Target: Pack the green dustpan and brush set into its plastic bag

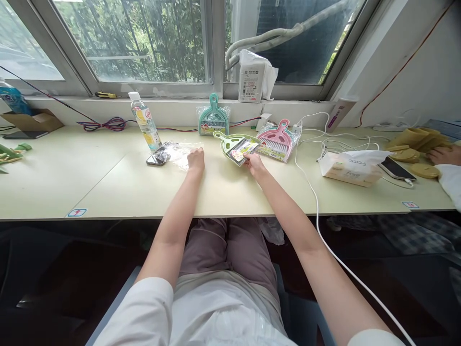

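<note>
The right hand holds the near edge of the green dustpan set, its fingers pinched on the paper label at the brush end, while the pan lies flat on the counter with its handle pointing away and to the left of those fingers. The left hand rests as a loose fist on the edge of a clear plastic bag; whether its fingers pinch the film or merely press on it cannot be told from here.

Just beyond the right fingers, touching the green set, lies a pink set in its wrapper, and farther back a teal set leans against the sill. To the left of the left fingers sit a phone and a bottle. A white cable trails off to the right of the right fingers (close enough to snag).

To handle the green set well, the grip probably ought to take in the pan's rim as well as the label, since paper alone may tear or slip. The left hand would do best keeping the bag flat and steady, so the film does not slide. Lifting the green set straight up, clear of the pink one, should avoid dragging its neighbour.

Another person's hand lies at the far right.
</note>
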Available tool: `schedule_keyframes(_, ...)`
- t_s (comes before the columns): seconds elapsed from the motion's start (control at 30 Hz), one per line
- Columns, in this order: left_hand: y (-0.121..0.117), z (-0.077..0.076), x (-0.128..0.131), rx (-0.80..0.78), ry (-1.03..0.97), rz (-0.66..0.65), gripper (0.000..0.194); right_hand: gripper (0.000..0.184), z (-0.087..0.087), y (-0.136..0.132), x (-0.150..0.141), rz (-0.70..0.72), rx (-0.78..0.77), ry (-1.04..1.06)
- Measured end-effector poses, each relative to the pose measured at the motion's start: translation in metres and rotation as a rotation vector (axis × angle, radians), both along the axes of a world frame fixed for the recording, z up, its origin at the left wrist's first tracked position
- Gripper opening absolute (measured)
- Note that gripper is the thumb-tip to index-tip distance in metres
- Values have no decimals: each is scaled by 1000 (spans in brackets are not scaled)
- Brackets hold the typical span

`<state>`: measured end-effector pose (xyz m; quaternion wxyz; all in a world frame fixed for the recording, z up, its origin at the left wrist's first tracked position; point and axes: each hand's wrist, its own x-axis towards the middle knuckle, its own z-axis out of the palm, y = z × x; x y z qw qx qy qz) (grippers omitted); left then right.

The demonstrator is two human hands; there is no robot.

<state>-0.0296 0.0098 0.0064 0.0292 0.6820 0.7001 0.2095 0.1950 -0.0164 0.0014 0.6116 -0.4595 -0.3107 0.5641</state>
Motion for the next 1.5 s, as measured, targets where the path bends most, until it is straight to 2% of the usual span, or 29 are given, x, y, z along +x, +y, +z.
schedule_keyframes(0.1, -4, 3, 1, 23, 35, -18, 46, 11, -2, 0, -1, 27, -3, -17)
schedule_keyframes(0.27, -9, 7, 1, 310, -136, -92, 54, 10, -1, 2, 2, 24, -19, -9)
schedule_keyframes(0.33, -8, 6, 1, 347, -106, -91, 53, 11, 1, 3, 5, 8, -17, 10)
schedule_keyframes(0.47, -1, 0, 0, 186, 85, -57, 40, 15, 2, 4, 9, -18, -15, 36)
schedule_keyframes(0.57, 3, -4, 1, 94, 85, -14, 35, 15, 1, 4, 9, -5, -22, 32)
schedule_keyframes(0.8, 1, -6, 1, 155, -166, 36, 47, 12, -1, 5, 5, 102, -41, -28)
schedule_keyframes(0.97, 2, -5, -4, 0, -60, 41, 39, 16, 3, 0, 1, 144, -134, -27)
schedule_keyframes(1.13, 2, -2, -1, 30, 29, 45, 31, 15, 5, -3, 2, 132, -173, -70)
schedule_keyframes(1.2, 2, 0, 1, 5, 65, 70, 34, 15, 5, -2, 4, 109, -171, -90)
schedule_keyframes(1.33, 1, 3, 1, -44, 117, 103, 26, 15, 4, 1, 5, 70, -164, -111)
schedule_keyframes(1.5, -1, 2, 1, -19, 142, 111, 32, 16, 4, 1, 5, 86, -155, -111)
